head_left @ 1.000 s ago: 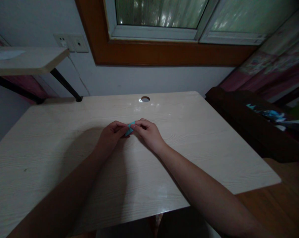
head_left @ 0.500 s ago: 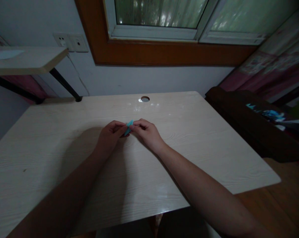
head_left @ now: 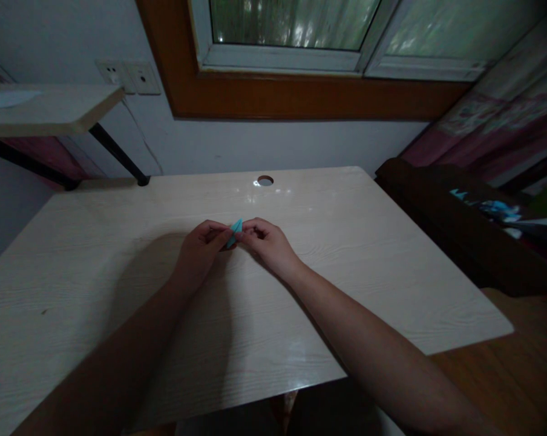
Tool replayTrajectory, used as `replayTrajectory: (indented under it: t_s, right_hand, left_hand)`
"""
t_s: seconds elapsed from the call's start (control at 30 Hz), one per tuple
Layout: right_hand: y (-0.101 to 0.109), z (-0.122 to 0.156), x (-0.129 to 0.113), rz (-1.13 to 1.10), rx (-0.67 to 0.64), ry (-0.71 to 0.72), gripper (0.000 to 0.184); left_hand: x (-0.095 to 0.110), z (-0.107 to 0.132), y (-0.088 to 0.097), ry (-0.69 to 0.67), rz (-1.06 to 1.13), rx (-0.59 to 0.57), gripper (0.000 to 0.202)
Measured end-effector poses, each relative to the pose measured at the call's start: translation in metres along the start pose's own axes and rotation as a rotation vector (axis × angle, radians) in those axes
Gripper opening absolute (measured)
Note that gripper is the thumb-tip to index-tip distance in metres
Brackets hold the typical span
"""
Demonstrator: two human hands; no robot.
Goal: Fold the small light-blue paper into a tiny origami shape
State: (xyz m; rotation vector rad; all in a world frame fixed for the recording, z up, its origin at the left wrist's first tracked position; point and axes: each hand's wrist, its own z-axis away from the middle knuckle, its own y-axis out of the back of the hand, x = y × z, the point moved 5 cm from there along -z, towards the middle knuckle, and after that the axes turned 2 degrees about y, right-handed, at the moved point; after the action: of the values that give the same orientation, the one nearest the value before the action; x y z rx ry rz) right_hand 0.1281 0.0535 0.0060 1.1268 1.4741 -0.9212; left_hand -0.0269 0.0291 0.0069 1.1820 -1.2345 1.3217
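Head view: the left hand (head_left: 201, 241) and the right hand (head_left: 270, 240) meet over the table (head_left: 373, 260). Both pinch a little blue piece (head_left: 236, 227) between thumb and fingers. It is tilted, and the fingers hide part of it, so I cannot tell its whole shape. The two arms cover a lot of the table too. Behind the hands is a round hole (head_left: 265, 181), close to the back edge. A small dark speck (head_left: 43, 312) is far off to the left. At the back left, a shelf (head_left: 42, 115) stands up on black legs (head_left: 119, 154), with a white sheet (head_left: 10, 99) on it. A thin wire (head_left: 141, 134) hangs below the sockets (head_left: 141, 79). On the right, by the curtain (head_left: 523, 112), is a dark brown thing (head_left: 455, 236). Some blue stuff (head_left: 500, 211) is there, but I cannot tell if it lies in it or on top.
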Motion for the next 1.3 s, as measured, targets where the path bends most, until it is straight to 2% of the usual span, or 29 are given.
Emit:
replayTrajectory:
  t_s: [0.4, 0.87, 1.3]
  right_hand:
    - [-0.0004, -0.0016, 0.0073, -0.061, -0.032, -0.082, 0.031]
    - [-0.0011, -0.0003, 0.005, -0.133, -0.027, -0.135, 0.035]
    - [-0.0003, -0.0012, 0.0051, -0.117, -0.027, -0.101, 0.033]
  left_hand:
    - [0.0012, 0.0007, 0.0009, -0.022, -0.075, 0.001, 0.029]
    - [0.0002, 0.0008, -0.001, 0.001, -0.029, -0.037, 0.031]
    - [-0.0024, -0.0013, 0.0007, -0.035, -0.063, -0.043, 0.03]
